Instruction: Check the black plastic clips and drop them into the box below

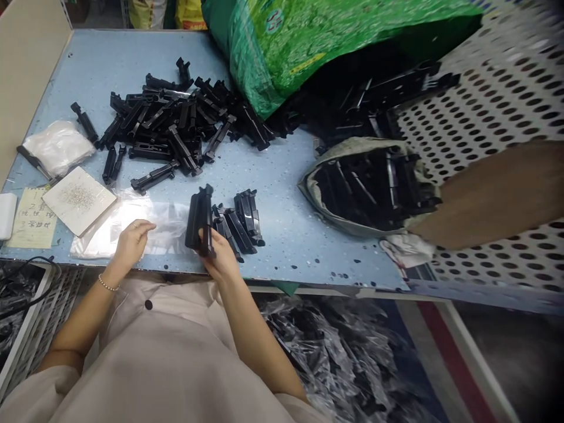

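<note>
My right hand (221,257) holds black plastic parts (200,220) upright above the front of the blue table; how many are in the grip I cannot tell. Just right of them, several similar black parts (240,226) lie side by side. My left hand (133,239) is over clear plastic bags (163,226), its thumb and forefinger pressed together. Whether anything thin is between those fingertips is too small to make out. Behind both hands, a large heap of black parts (176,123) spreads over the table.
A green sack (282,47) spills black parts at the back right. Nearer stands an open cloth bag (326,205) of parts. At left are a white tile (79,200), a handwritten note (33,226) and a white plastic bundle (59,147). Wrapped parts (339,358) lie below the table edge.
</note>
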{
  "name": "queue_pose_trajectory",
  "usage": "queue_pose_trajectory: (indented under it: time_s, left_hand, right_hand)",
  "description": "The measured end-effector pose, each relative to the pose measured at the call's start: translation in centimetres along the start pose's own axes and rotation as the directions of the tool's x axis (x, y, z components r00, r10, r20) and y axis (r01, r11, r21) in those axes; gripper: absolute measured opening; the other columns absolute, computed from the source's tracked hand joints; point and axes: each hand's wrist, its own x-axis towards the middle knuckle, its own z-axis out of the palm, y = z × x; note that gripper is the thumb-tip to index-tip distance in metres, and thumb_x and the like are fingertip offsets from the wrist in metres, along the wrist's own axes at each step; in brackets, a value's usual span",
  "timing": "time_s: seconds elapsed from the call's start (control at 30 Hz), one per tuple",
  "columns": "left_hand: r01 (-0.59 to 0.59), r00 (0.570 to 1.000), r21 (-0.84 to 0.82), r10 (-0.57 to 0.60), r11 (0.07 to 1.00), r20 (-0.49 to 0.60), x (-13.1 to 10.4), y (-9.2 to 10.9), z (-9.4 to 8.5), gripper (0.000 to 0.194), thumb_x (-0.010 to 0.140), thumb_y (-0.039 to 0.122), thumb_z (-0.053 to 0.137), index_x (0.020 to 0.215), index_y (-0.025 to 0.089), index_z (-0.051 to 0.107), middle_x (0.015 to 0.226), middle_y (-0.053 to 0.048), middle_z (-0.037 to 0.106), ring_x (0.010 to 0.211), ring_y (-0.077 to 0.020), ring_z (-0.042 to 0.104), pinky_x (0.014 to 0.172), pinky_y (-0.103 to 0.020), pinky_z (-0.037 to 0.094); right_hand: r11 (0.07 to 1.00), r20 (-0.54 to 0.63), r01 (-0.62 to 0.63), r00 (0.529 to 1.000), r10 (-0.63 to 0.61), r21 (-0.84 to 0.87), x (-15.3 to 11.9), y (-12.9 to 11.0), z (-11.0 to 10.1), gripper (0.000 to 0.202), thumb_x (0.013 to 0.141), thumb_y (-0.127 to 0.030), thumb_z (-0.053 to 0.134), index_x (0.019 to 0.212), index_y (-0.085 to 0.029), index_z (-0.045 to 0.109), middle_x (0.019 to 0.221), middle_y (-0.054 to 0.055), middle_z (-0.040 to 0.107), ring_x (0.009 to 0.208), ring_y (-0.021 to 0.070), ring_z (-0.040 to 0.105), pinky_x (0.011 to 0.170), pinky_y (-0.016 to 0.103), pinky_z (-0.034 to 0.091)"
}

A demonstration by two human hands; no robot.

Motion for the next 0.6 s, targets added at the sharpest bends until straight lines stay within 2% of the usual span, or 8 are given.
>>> queue_pose_trajectory:
  time_s: [0.07, 0.17, 0.23, 0.3, 0.4, 0.5, 0.53, 0.6]
  left_hand:
    - [-0.019, 1.000, 0.022, 0.019, 1.000, -0.007, 0.1, 0.3, 0.5, 0.037, 0.089, 0.015, 0.053, 0.121, 0.024, 0.070, 0.125, -0.010, 0.064, 0.107, -0.0211, 0.065, 0.094, -0.037, 0.053]
    - [-0.092, 0.994, 0.064, 0.095, 0.994, -0.048, 0.3, 0.9, 1.9, 0.049, 0.091, 0.015, 0.053, 0.140, 0.025, 0.057, 0.140, -0.012, 0.054, 0.109, -0.0201, 0.065, 0.088, -0.034, 0.057]
    - [-0.196, 0.975, 0.141, 0.208, 0.970, -0.076, 0.2, 1.2, 3.0, 0.054, 0.094, 0.013, 0.048, 0.146, 0.025, 0.049, 0.144, -0.013, 0.051, 0.123, -0.0229, 0.059, 0.096, -0.036, 0.056]
    - [-0.325, 0.934, 0.224, 0.349, 0.919, -0.074, -0.7, 1.3, 4.2, 0.057, 0.096, 0.011, 0.043, 0.151, 0.025, 0.042, 0.144, -0.013, 0.051, 0.135, -0.0251, 0.052, 0.108, -0.040, 0.051]
    - [-0.517, 0.848, 0.250, 0.530, 0.819, 0.017, -3.0, 1.5, 6.1, 0.063, 0.098, 0.009, 0.039, 0.157, 0.027, 0.029, 0.142, -0.013, 0.054, 0.134, -0.0244, 0.054, 0.112, -0.041, 0.049]
    - [-0.620, 0.784, 0.174, 0.609, 0.765, 0.120, -5.0, 1.7, 6.9, 0.067, 0.098, 0.008, 0.042, 0.160, 0.027, 0.022, 0.136, -0.014, 0.057, 0.128, -0.0237, 0.058, 0.106, -0.039, 0.053]
    - [-0.618, 0.786, 0.133, 0.604, 0.775, 0.129, -5.1, 1.7, 6.8, 0.068, 0.097, 0.010, 0.044, 0.160, 0.026, 0.022, 0.135, -0.015, 0.058, 0.125, -0.0236, 0.060, 0.104, -0.038, 0.054]
    - [-0.541, 0.839, 0.058, 0.535, 0.839, 0.100, -4.2, 1.8, 6.3, 0.067, 0.098, 0.016, 0.047, 0.159, 0.026, 0.021, 0.134, -0.015, 0.058, 0.117, -0.0224, 0.063, 0.099, -0.038, 0.056]
  right_hand:
    - [0.999, 0.058, -0.021, 0.998, 0.022, -0.028, -1.7, -0.2, -0.7, 0.036, 0.061, -0.036, 0.090, 0.073, -0.022, 0.060, 0.058, -0.007, 0.046, 0.051, 0.0077, 0.038, 0.047, 0.021, 0.038]
    - [0.978, 0.218, -0.184, 0.955, 0.202, -0.100, -4.0, 0.3, -1.3, 0.039, 0.063, -0.032, 0.089, 0.093, -0.022, 0.066, 0.061, -0.007, 0.048, 0.051, 0.0089, 0.041, 0.047, 0.022, 0.039]
    - [0.964, 0.263, -0.240, 0.928, 0.263, -0.116, -4.6, 0.8, -1.2, 0.051, 0.065, -0.028, 0.088, 0.110, -0.023, 0.065, 0.064, -0.007, 0.051, 0.052, 0.0083, 0.042, 0.048, 0.021, 0.038]
    - [0.968, 0.253, -0.239, 0.934, 0.252, -0.080, -4.3, 1.1, -0.9, 0.066, 0.067, -0.026, 0.086, 0.128, -0.026, 0.059, 0.063, -0.009, 0.050, 0.050, 0.0073, 0.040, 0.049, 0.020, 0.035]
    - [0.990, 0.188, -0.137, 0.973, 0.137, -0.014, -2.7, 0.9, -0.4, 0.087, 0.066, -0.022, 0.085, 0.143, -0.033, 0.044, 0.061, -0.012, 0.048, 0.049, 0.0077, 0.039, 0.051, 0.020, 0.035]
    - [1.000, 0.117, 0.028, 0.993, -0.026, -0.015, -1.3, 0.4, -0.1, 0.077, 0.062, -0.022, 0.086, 0.131, -0.031, 0.054, 0.070, -0.009, 0.058, 0.057, 0.0091, 0.048, 0.058, 0.021, 0.042]
    - [0.998, 0.095, 0.061, 0.994, -0.058, -0.035, -1.2, 0.3, -0.2, 0.065, 0.061, -0.023, 0.086, 0.120, -0.029, 0.059, 0.073, -0.007, 0.060, 0.060, 0.0095, 0.051, 0.060, 0.021, 0.043]
    - [0.992, 0.061, 0.081, 0.995, -0.075, -0.098, -1.5, 0.1, -1.0, 0.040, 0.063, -0.026, 0.085, 0.096, -0.025, 0.062, 0.075, -0.005, 0.061, 0.063, 0.0098, 0.053, 0.060, 0.021, 0.045]
